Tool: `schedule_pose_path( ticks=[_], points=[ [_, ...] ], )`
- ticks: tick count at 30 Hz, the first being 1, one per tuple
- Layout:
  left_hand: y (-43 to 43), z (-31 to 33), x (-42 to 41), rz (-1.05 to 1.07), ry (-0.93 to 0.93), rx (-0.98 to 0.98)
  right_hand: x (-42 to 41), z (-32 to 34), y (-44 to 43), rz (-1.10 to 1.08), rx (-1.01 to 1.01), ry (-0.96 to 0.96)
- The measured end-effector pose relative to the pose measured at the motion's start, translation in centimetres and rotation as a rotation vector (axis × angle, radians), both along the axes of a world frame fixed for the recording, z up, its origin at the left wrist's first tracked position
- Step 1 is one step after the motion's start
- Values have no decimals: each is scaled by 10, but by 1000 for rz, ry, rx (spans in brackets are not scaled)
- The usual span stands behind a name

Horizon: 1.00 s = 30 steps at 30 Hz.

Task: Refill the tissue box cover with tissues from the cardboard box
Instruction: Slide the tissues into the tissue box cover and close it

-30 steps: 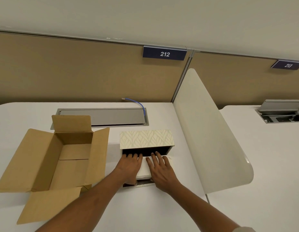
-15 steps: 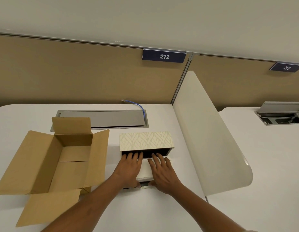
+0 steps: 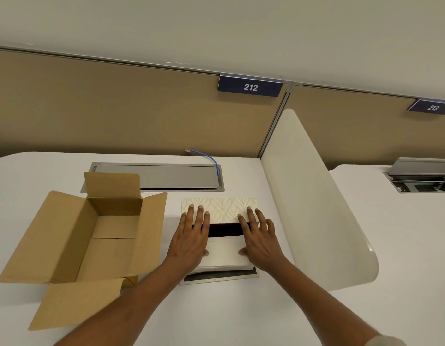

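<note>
cream leaf-patterned tissue box cover (image 3: 225, 208), white tissues (image 3: 224, 253), plain brown cardboard box (image 3: 91, 236)

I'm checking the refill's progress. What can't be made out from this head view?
- Depth of the tissue stack inside the tissue box cover: dark opening.
- Stack's sides: under the left hand and right hand.
- Near inside of the cardboard box: behind its own wall.

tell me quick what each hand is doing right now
Left hand: open, flat on the tissue stack, holding nothing.
Right hand: open, flat on the same stack.
</note>
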<state>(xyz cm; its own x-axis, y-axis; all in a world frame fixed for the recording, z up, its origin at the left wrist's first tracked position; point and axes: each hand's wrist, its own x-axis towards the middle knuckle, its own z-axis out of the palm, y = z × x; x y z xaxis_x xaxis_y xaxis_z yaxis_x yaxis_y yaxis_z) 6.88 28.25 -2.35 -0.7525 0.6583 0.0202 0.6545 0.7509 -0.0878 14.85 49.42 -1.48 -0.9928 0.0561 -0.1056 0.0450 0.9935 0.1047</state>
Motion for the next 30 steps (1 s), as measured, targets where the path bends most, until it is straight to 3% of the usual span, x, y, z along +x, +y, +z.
schedule_pose_path(
  ticks=[9,18,22,30],
  points=[
    [6,-3,2,78,-80,-97,-3,-5,-2,-8,37,-19],
    [-1,-2,12,-63,-49,-153,11,-16,8,66,7,61],
    [-3,-9,18,-89,-20,-97,19,-20,12,128,6,163],
    [-17,-19,26,-145,0,-13,42,-27,29,228,26,97]
  ],
)
